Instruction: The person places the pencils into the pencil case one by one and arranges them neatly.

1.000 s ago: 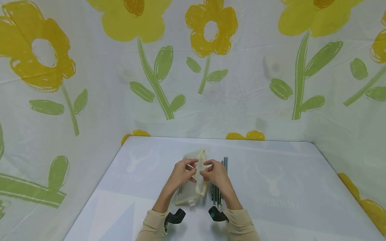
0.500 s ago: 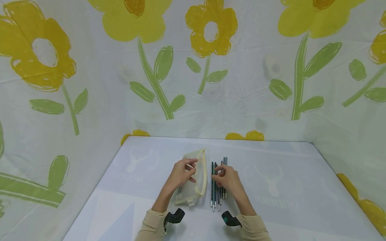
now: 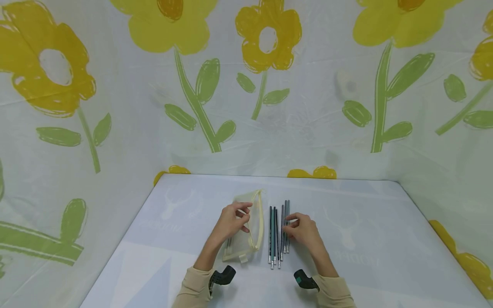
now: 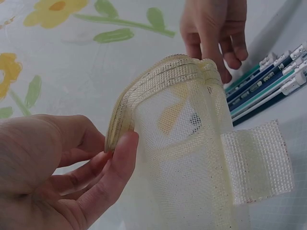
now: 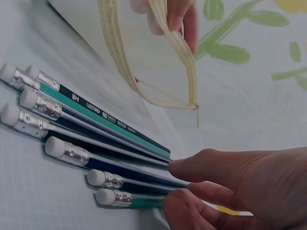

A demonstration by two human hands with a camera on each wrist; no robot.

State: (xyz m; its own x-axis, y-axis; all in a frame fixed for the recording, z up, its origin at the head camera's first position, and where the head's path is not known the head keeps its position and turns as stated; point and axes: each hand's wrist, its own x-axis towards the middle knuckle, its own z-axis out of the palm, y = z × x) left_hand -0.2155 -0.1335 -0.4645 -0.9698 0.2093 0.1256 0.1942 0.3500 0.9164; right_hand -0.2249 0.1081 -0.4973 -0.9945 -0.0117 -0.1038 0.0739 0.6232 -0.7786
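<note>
A pale yellow mesh zip pouch [image 3: 240, 246] lies on the table with its zipper side parted. My left hand [image 3: 230, 221] pinches one zippered edge [image 4: 120, 115] between thumb and fingers, holding the mouth apart. To the right of the pouch, several dark blue and green pencils [image 3: 274, 239] lie side by side, white erasers toward me. My right hand [image 3: 305, 231] is at the right side of the row, thumb and fingers spread a little, fingertips [image 5: 180, 167] right at the pencil shafts. Faint pencil-like shapes show through the mesh at the pouch's lower left.
The white table [image 3: 369, 273] has faint printed deer heads. Flower-printed sheets [image 3: 308, 128] stand behind and on both sides. A fabric tab [image 4: 259, 163] sticks out from the pouch's near end. Each wrist bears a black camera mount [image 3: 224, 276].
My right hand has left the pouch's zippered edge and moved right, across the pencils to the far side of the row. My left hand keeps its hold on the pouch.
</note>
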